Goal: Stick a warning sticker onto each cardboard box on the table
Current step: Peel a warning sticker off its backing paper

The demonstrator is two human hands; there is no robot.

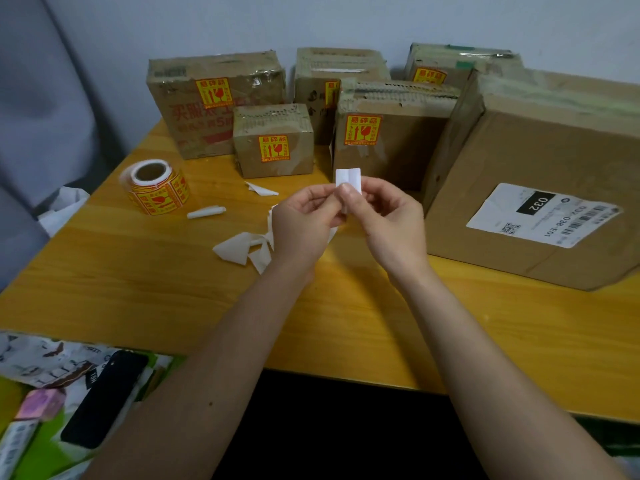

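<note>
White backing paper shows toward the camera on the sticker [348,183] pinched between both hands above the middle of the counter [138,271]: the left hand [304,220] and the right hand [391,220] each have fingertips closed on it, thumbs meeting at its lower edge, so each grip is holding the sticker and nothing else. The step looks like peeling the sticker from its backing. To do it well, I would bend a corner so the two layers part, then draw the backing off slowly, keeping fingertips off the glue. Five boxes at the back already carry yellow-and-red warning labels; the large box [540,174] on the right shows only a white shipping label [543,214] and no warning sticker on the faces in view, so it seems the one left. It sits just beside the right hand, with a broad bare side to press onto. Open counter lies in front of the hands; paper scraps [242,249] and the sticker roll [156,187] lie to the left, and the near edge is close to the forearms.
</note>
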